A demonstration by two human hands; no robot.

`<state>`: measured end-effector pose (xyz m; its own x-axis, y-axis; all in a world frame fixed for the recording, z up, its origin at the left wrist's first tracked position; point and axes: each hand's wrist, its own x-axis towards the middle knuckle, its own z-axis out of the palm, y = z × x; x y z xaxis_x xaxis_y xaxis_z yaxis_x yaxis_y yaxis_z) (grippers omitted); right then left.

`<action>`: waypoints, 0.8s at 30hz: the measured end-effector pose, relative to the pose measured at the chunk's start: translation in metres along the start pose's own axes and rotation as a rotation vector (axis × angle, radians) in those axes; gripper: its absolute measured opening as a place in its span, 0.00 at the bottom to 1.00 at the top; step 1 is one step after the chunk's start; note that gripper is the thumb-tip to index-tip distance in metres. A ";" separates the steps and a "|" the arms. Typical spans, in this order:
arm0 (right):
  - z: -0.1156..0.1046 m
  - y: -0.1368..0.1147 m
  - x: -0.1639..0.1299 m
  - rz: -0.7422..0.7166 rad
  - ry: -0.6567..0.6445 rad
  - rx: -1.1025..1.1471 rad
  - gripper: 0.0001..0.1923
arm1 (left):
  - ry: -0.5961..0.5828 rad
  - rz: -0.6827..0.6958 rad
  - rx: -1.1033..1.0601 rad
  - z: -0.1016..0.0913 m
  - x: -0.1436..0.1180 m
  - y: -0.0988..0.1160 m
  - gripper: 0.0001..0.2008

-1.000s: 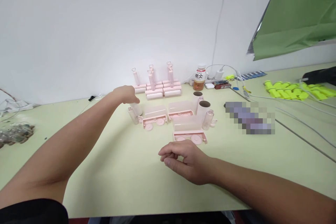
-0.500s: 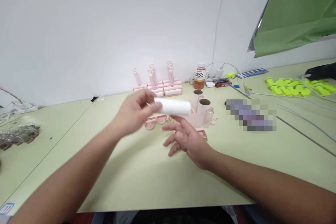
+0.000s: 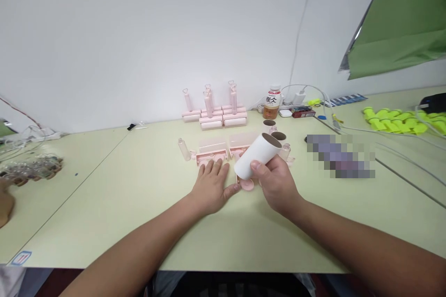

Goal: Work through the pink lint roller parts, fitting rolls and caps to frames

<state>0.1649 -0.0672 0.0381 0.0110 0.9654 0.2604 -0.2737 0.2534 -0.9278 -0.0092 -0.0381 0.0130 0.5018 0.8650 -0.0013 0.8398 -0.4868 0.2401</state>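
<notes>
My right hand grips a white paper roll with a brown cardboard core, tilted up to the right above the table. My left hand lies flat on the pale green table, fingers spread, its fingertips at a pink roller base with a translucent cover. A second pink base sits just right of it, partly hidden by the roll. A small clear pink handle stands to the left. Two more rolls stand upright behind my right hand.
Several assembled pink lint rollers stand by the wall. A drink bottle, chargers and white cables lie at the back right, with yellow-green parts further right. A pile of clear bags is at the left edge.
The white roll passed from my left hand to my right hand. My left hand dropped flat onto the table by the pink bases. The view shifted slightly left.
</notes>
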 end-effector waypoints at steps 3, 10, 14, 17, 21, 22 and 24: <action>0.000 0.001 -0.001 0.003 -0.006 -0.036 0.23 | -0.002 0.054 -0.008 -0.005 -0.006 0.000 0.36; -0.001 0.003 0.001 0.017 -0.032 -0.107 0.22 | 0.005 0.163 -0.095 -0.024 -0.023 -0.001 0.21; -0.003 0.003 0.001 0.009 -0.063 -0.202 0.23 | 0.123 0.090 -0.119 -0.023 -0.019 -0.006 0.13; -0.004 0.006 0.001 0.016 -0.093 -0.283 0.23 | 0.180 0.066 -0.109 -0.017 -0.010 -0.007 0.09; -0.005 0.008 -0.001 0.003 -0.133 -0.360 0.23 | 0.130 0.097 -0.085 -0.013 0.000 -0.008 0.06; -0.005 0.008 -0.001 -0.006 -0.145 -0.367 0.23 | 0.127 0.110 -0.078 -0.014 0.000 -0.008 0.06; -0.003 0.007 -0.002 -0.031 -0.174 -0.370 0.23 | 0.157 0.117 -0.096 -0.017 -0.002 -0.010 0.06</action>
<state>0.1656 -0.0671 0.0309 -0.1580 0.9403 0.3014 0.0890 0.3175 -0.9441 -0.0218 -0.0329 0.0268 0.5496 0.8154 0.1817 0.7507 -0.5775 0.3210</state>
